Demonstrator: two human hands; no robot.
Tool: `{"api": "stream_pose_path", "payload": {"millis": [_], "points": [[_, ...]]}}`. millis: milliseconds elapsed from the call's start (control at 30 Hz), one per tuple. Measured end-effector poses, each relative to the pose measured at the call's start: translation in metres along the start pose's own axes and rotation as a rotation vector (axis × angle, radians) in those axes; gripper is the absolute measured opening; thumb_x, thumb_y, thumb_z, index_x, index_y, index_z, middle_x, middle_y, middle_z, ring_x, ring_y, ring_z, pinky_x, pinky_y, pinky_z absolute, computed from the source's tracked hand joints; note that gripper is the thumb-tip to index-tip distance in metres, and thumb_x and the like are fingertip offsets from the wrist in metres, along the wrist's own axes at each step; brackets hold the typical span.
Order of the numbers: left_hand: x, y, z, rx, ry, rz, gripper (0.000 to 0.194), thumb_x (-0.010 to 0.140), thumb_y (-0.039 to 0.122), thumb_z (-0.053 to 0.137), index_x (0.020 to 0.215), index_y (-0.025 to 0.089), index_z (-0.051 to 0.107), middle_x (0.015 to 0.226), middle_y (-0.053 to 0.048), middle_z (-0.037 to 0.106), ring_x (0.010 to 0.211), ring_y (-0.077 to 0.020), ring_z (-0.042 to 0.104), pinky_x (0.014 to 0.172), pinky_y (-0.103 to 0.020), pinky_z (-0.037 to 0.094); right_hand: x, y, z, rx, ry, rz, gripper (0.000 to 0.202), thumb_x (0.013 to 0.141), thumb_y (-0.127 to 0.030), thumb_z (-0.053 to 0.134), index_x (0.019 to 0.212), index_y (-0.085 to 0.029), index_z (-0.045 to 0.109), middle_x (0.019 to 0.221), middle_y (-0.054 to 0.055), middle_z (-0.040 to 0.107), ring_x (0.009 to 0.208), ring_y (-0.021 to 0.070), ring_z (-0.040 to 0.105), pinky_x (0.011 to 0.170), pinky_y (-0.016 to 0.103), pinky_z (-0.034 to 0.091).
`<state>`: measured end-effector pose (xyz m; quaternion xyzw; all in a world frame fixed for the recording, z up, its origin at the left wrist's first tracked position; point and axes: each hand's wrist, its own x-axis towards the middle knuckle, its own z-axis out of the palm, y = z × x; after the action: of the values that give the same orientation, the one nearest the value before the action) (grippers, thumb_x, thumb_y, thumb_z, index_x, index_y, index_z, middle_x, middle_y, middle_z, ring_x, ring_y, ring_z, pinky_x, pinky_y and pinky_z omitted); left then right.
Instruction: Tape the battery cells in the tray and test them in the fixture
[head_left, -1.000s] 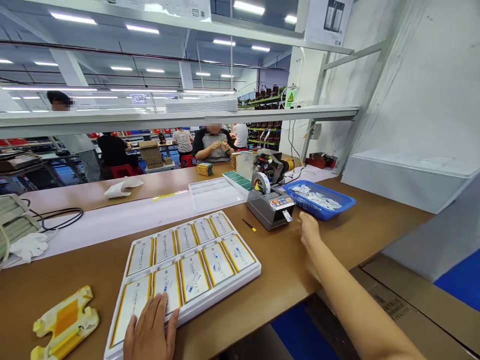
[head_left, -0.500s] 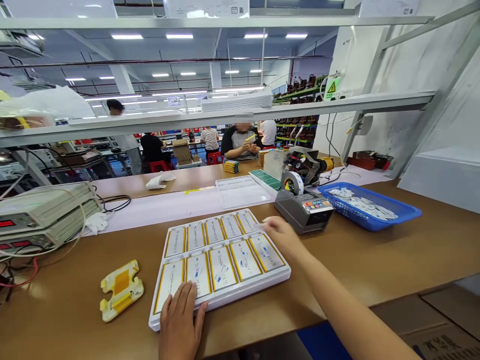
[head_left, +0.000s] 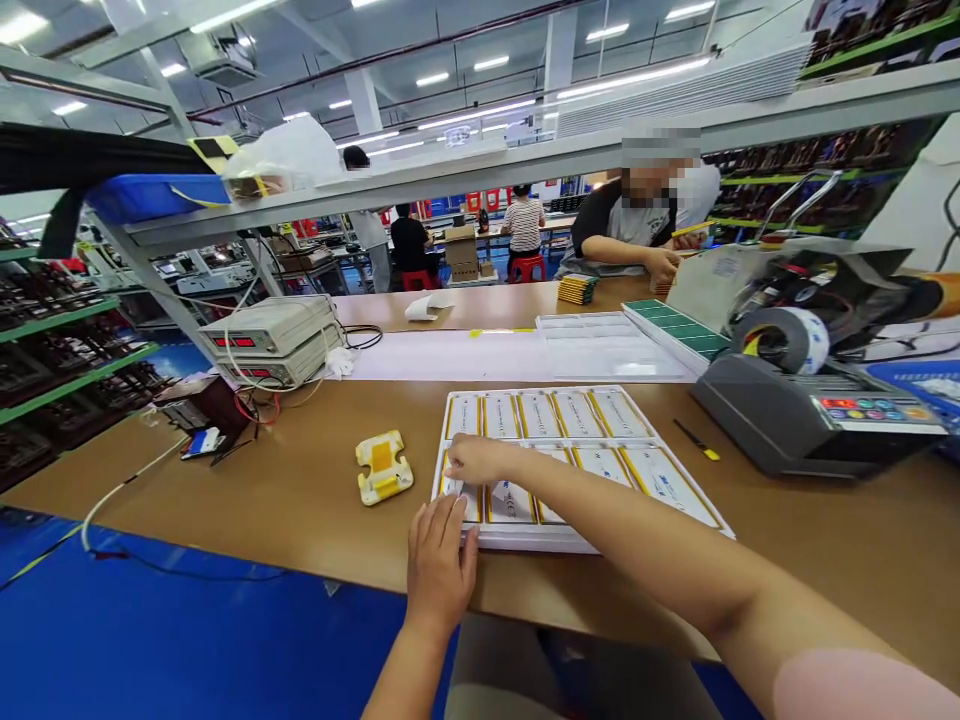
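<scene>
A white tray [head_left: 540,536] holds two rows of flat, silver pouch battery cells [head_left: 538,415] with yellow edges; several carry small blue-printed pieces. My left hand [head_left: 441,560] lies at the tray's front left corner, fingers stretched out flat and slightly apart. Over the leftmost front cell [head_left: 471,502] is my right hand [head_left: 480,460], its fingers curled and tips down on that cell. Whatever it pinches is hidden or too small to name. My right forearm crosses above the front row and covers part of it. Left of the tray sits a cream plate with yellow tape [head_left: 384,468].
A grey tape dispenser [head_left: 817,420] with a tape roll stands at the right, near a black-and-yellow knife [head_left: 696,440]. Stacked instruments [head_left: 274,340] with cables stand at the left. Across the bench a co-worker [head_left: 637,220] handles a yellow-edged piece. A shelf rail [head_left: 480,165] runs overhead.
My right hand has moved from the tray's far right edge to its front left cell. My left hand stays at the front left corner. The view has swung left.
</scene>
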<state>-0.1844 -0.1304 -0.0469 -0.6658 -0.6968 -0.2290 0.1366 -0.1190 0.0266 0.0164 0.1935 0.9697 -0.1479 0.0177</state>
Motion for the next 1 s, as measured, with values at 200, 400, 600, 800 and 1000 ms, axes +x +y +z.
{"api": "stream_pose_path", "payload": {"millis": [200, 400, 600, 800, 1000], "points": [[0.009, 0.002, 0.000, 0.042, -0.194, -0.069, 0.045, 0.085, 0.036, 0.031, 0.121, 0.013, 0.044, 0.126, -0.012, 0.045, 0.118, -0.0236, 0.037, 0.091, -0.042, 0.033, -0.020, 0.014, -0.003, -0.144, 0.370, 0.364, 0.048, 0.081, -0.040, 0.042, 0.122, -0.015, 0.040, 0.122, 0.017, 0.043, 0.100, 0.0290, 0.048, 0.076, 0.043, 0.040], [0.050, 0.001, -0.008, 0.072, -0.333, -0.078, 0.045, 0.085, 0.042, 0.029, 0.117, 0.019, 0.048, 0.123, -0.009, 0.049, 0.113, -0.0247, 0.041, 0.094, -0.053, 0.024, -0.086, 0.074, 0.001, -0.045, 0.361, 0.616, 0.047, 0.082, -0.037, 0.039, 0.126, -0.020, 0.035, 0.134, 0.013, 0.031, 0.110, 0.0282, 0.043, 0.081, 0.040, 0.040], [0.066, -0.009, 0.001, 0.016, -0.499, -0.140, 0.048, 0.084, 0.043, 0.029, 0.127, 0.024, 0.037, 0.134, -0.006, 0.034, 0.125, -0.0238, 0.025, 0.099, -0.053, 0.013, -0.178, 0.140, 0.039, -0.010, 0.528, 0.836, 0.043, 0.081, -0.036, 0.041, 0.120, -0.018, 0.044, 0.128, 0.012, 0.040, 0.110, 0.0248, 0.044, 0.086, 0.036, 0.039], [0.084, -0.038, 0.021, -0.188, -0.442, -0.253, 0.060, 0.079, 0.047, 0.034, 0.129, 0.013, 0.033, 0.139, -0.012, 0.023, 0.129, -0.0240, 0.012, 0.103, -0.041, 0.017, -0.235, 0.206, 0.063, 0.017, 0.653, 1.124, 0.039, 0.080, -0.029, 0.043, 0.115, -0.013, 0.047, 0.113, 0.014, 0.052, 0.103, 0.0235, 0.050, 0.082, 0.034, 0.040], [0.112, -0.054, 0.035, -0.384, -0.468, -0.313, 0.067, 0.078, 0.048, 0.037, 0.133, 0.013, 0.022, 0.140, -0.012, 0.019, 0.129, -0.0204, 0.012, 0.104, -0.037, 0.015, -0.219, 0.218, 0.065, -0.068, 0.533, 1.124, 0.034, 0.082, -0.024, 0.040, 0.114, -0.013, 0.048, 0.104, 0.015, 0.057, 0.096, 0.0250, 0.053, 0.075, 0.035, 0.041]]}}
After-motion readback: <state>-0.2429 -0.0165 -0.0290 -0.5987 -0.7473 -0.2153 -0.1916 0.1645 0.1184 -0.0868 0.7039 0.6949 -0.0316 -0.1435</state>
